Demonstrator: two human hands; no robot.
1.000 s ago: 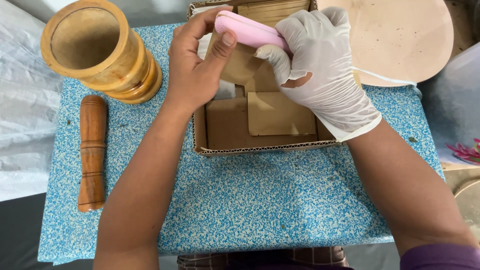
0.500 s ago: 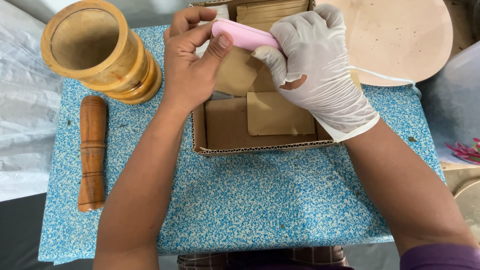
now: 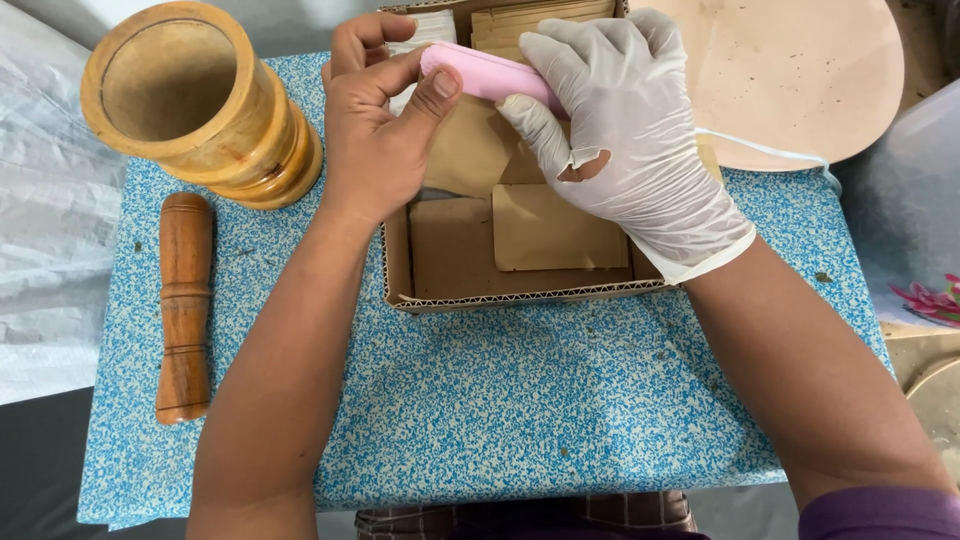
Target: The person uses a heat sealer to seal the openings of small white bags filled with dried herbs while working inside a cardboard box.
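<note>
Table [image 3: 500,420]: blue-and-white speckled top, bare below both wrists; it carries everything named here.
Box [image 3: 520,292]: open brown cardboard, under both hands; flat brown packets [image 3: 555,228] lie in it just below the right fingers, more stacked upright beyond them.
Left hand [image 3: 385,130]: bare; thumb tip [image 3: 440,88] presses the near side of the pink bar's left end, the other fingers curl behind it. Closed on the bar.
Right hand [image 3: 625,130]: in a white glove, torn at the palm; fingers [image 3: 580,50] wrap over the bar's right part, thumb beneath. Closed on the bar too.
Pink bar [image 3: 485,72]: small, smooth, rounded, held level above the box between the two sets of fingers.
Handling: probably light and stiff; the glossy skin may slip against the glove, so a pinch across the narrow sides near each end looks safest.
Packet under bar [image 3: 465,150]: thin brown paper, just below the left thumb; whether the fingers grip it, I cannot tell.
Pestle [image 3: 185,305]: wooden, lying well left of the left fingers.
Mortar [image 3: 200,105]: wooden, upright, left of the left fingers.
Board [image 3: 800,80]: pale, round, right of the right fingers.
</note>
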